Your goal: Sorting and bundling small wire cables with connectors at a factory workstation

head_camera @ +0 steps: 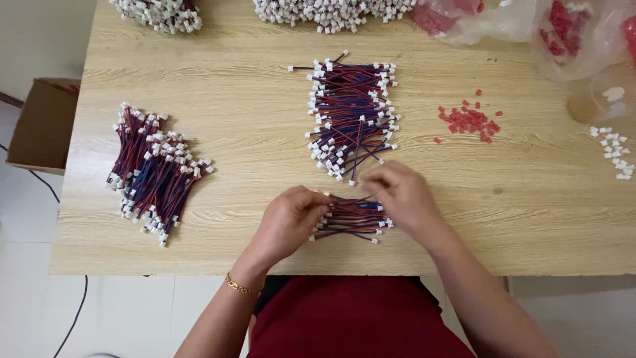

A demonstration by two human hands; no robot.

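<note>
1. Where everything lay, a wide desk (265, 40) of pale wood filled most of the view, with a white floor around it.
2. Beside the left edge of the desk, a brown cardboard box (41, 122) stood on the floor.
3. At the far right corner, clear plastic bags (523, 23) held red pieces.
4. In the middle of the desk lay a large pile of short red and blue wires (351, 113) with white plugs at both ends.
5. On the left part was a second pile of the same wires (152, 176), well apart from the hands.
6. At the far edge, two heaps of white plugs (331, 12) were only partly in view.
7. Near the front edge, a small bundle of wires (351, 217) lay on the desk between both hands.
8. The left hand (291, 222) was curled around the left end of this bundle and gripped it.
9. The right hand (401, 195) pinched the right end with its fingertips.
10. To the right were a small heap of red plugs (472, 120) and some loose white plugs (613, 149).
</note>
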